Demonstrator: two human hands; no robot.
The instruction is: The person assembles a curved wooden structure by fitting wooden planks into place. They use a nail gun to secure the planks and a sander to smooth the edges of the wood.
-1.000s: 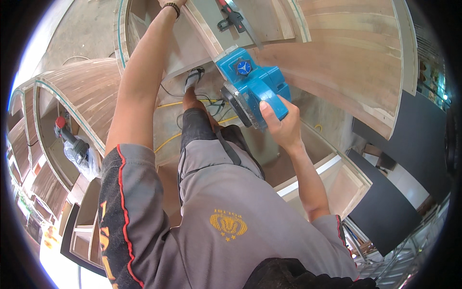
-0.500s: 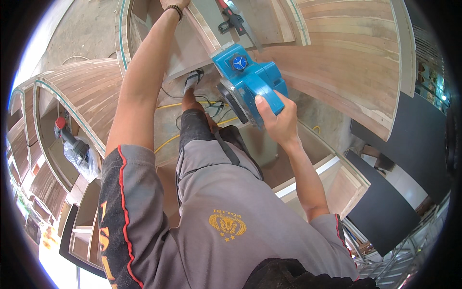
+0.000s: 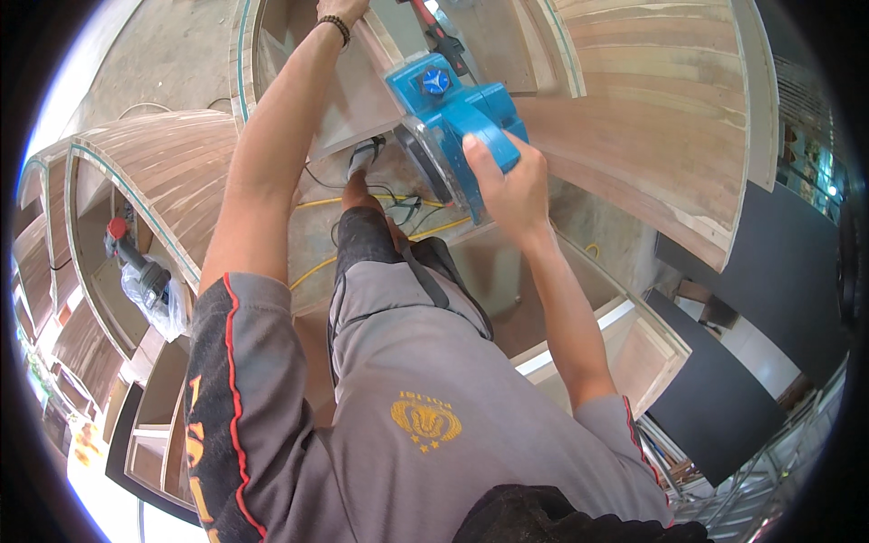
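Observation:
My right hand (image 3: 511, 181) is wrapped round the rear handle of a blue electric planer (image 3: 493, 122), its thumb lying over the top. The planer sits on the narrow edge of a wooden panel (image 3: 378, 45), part of a curved cabinet frame. At the upper edge of the view, my left hand (image 3: 342, 9) grips the far part of that panel's edge; its fingertips are partly cut off. A red and black clamp (image 3: 444, 43) lies beyond the planer, inside the frame.
Curved slatted wooden pieces stand at right (image 3: 652, 118) and left (image 3: 172, 167). A red and black power tool (image 3: 136, 258) rests in the left one. A yellow cord (image 3: 312, 271) and dark cables cross the floor by my feet. Dark panels (image 3: 724, 389) lie at right.
The planer and my right hand have shifted forward and slightly left along the panel edge. My left hand has moved a little to the right.

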